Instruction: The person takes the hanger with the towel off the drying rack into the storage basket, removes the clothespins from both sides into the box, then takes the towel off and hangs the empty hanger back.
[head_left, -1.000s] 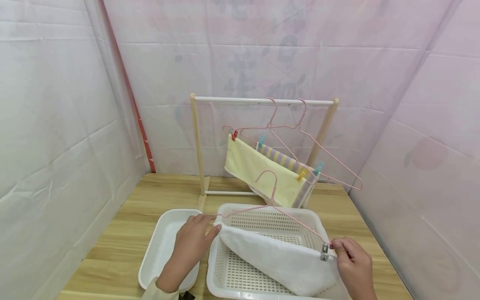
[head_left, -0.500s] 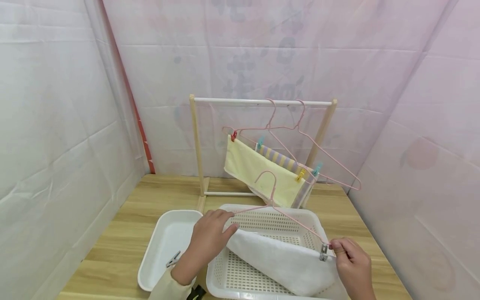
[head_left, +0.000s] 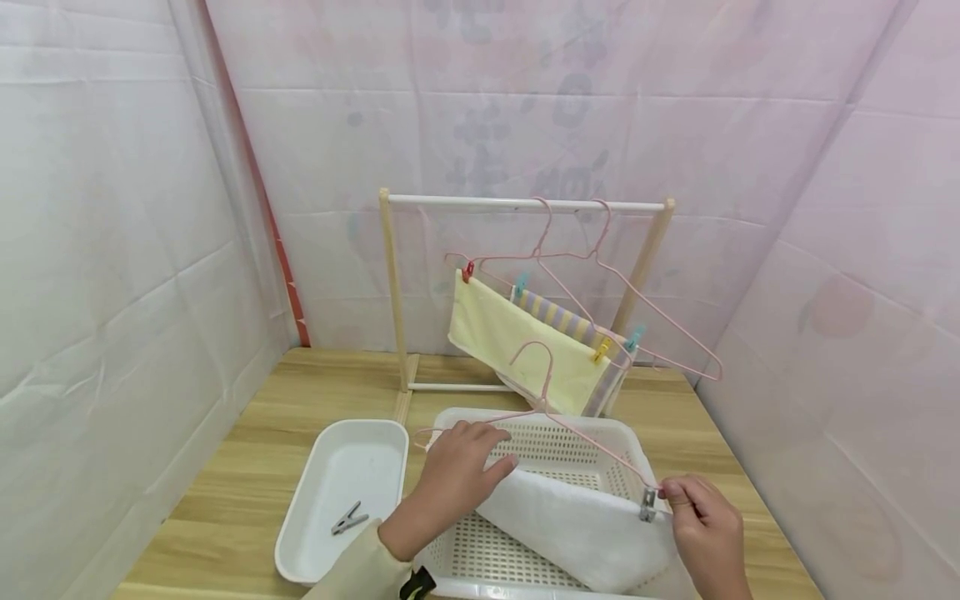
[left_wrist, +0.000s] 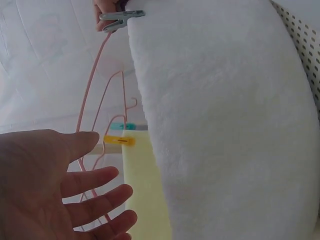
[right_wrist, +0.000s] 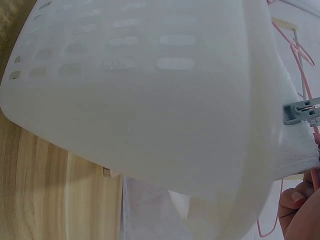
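A white towel (head_left: 570, 525) hangs over the lower bar of a pink wire hanger (head_left: 588, 437), above a white perforated basket. A grey clothespin (head_left: 648, 505) clamps the towel near its right end. Beside that pin my right hand (head_left: 708, 529) grips the hanger's right corner. My left hand (head_left: 459, 471) is over the hanger's left part and hides some of the towel's left end. In the left wrist view, the fingers (left_wrist: 100, 205) are spread and relaxed, holding nothing, with the towel just beyond them. Another grey clothespin (head_left: 349, 518) lies in the white tray (head_left: 288, 521).
Behind stands a drying rack (head_left: 397, 292) with two pink hangers. A yellow towel (head_left: 517, 325) hangs there by red and yellow clothespins, and a striped towel (head_left: 558, 315) by teal ones. The basket (head_left: 630, 433) stands beside the tray on the wooden table (head_left: 225, 492).
My left hand has moved right from the hanger's left end, along the towel. The hanger's left tip and the clothespin in the tray have come into view. The right hand keeps its grip.
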